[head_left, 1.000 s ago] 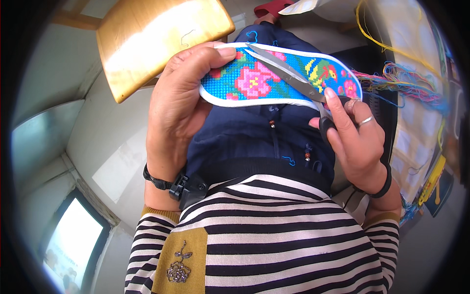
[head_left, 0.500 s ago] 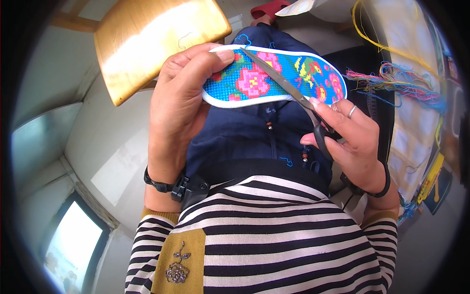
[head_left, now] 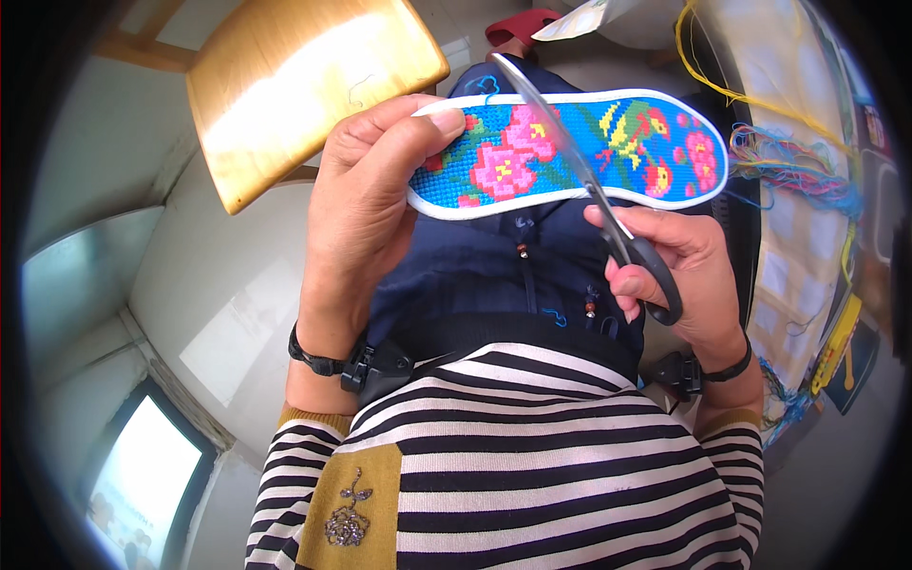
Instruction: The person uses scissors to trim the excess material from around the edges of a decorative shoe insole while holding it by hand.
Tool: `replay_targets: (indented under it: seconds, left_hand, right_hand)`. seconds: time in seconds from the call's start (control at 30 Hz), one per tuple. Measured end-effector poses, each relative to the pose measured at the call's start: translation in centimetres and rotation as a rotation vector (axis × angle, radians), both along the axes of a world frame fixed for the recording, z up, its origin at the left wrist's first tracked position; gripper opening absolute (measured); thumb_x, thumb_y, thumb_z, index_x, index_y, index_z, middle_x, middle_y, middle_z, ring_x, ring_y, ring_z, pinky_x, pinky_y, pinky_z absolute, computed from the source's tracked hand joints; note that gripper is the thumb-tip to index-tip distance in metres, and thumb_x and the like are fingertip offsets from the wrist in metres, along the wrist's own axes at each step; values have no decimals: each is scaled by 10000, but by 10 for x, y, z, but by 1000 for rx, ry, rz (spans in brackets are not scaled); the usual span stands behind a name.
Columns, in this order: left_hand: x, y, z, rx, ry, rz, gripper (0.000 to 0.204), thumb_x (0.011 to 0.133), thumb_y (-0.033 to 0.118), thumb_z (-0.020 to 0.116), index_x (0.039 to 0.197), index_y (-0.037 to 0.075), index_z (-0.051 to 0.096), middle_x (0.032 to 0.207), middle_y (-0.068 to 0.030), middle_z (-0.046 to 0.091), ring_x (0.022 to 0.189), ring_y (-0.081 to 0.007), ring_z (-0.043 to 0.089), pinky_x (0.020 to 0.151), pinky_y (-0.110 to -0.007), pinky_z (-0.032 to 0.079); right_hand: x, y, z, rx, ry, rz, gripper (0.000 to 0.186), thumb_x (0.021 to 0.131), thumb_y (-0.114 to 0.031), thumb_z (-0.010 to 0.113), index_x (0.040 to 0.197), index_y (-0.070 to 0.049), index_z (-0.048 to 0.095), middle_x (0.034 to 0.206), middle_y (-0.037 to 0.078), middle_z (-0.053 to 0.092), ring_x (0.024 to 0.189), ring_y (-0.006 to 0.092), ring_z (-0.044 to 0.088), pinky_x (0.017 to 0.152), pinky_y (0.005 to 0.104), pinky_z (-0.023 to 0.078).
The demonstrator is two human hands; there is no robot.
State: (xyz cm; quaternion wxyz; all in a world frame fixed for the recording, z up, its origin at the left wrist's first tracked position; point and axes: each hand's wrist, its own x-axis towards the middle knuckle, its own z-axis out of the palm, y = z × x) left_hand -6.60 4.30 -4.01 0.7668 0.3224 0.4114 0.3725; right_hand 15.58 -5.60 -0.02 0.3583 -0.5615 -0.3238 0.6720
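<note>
An embroidered blue insole (head_left: 693, 157) with pink flowers, green and yellow patterns and a white border is pinched at its left end by my left hand (head_left: 347, 209), thumb on top. My right hand (head_left: 689, 285) grips black-handled scissors (head_left: 576, 154) below the insole's right half. The blades slant up-left across the insole, tips beyond its upper edge near a loose blue thread (head_left: 484, 87); whether they touch the insole I cannot tell. Dark blue trousers (head_left: 437, 266) lie beneath, with another short blue thread (head_left: 556, 316) on them.
A wooden chair (head_left: 304, 66) stands at upper left. To the right, a tangle of coloured threads (head_left: 788, 166) and yellow strands (head_left: 722, 85) lie over a pale checked surface (head_left: 798, 275). A red shoe (head_left: 518, 28) shows at the top; a bright window (head_left: 138, 475) at lower left.
The insole and my left hand have shifted right and slightly down. The scissors have turned steeper, their tips now higher, past the insole's edge, with my right hand a little lower.
</note>
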Motion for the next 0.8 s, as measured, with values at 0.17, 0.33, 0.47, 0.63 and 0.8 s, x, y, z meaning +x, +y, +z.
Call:
replay_targets:
  seconds: [0.17,0.33,0.47,0.63,0.8]
  left_hand:
    - [-6,3,-4,47,-79,-22,156,861,124,624,917,-9,682,792,-3,646,748,-51,575,727,-197,455]
    - [-5,3,-4,64,-53,-14,168,862,132,626,934,-9,683,809,-6,651,749,-51,569,722,-189,444]
    - [-4,3,-7,60,-9,-21,180,862,140,631,946,-12,681,811,-5,648,742,-48,563,711,-186,440]
    - [-2,1,-10,19,-7,48,183,870,150,629,941,-12,677,805,-5,640,748,-50,566,712,-185,444]
    - [-1,1,-14,2,-39,68,181,875,153,629,931,-13,673,808,-11,641,746,-58,573,709,-192,456]
  right_hand:
    - [8,-2,0,691,-894,261,549,608,-24,830,1117,25,631,729,65,520,592,116,540,519,236,431]
    - [10,-7,7,883,-1302,354,534,617,14,740,1141,-4,638,832,120,525,678,240,571,544,326,467]
    - [11,-5,4,993,-1365,367,497,640,5,720,1130,17,638,835,136,526,672,245,566,526,318,470]
    - [11,-2,0,1141,-1525,471,419,700,-22,682,1111,47,636,795,144,523,629,234,545,494,295,461]
    - [14,-2,3,1120,-1460,511,425,698,-8,677,1117,47,633,790,140,522,628,230,546,494,295,459]
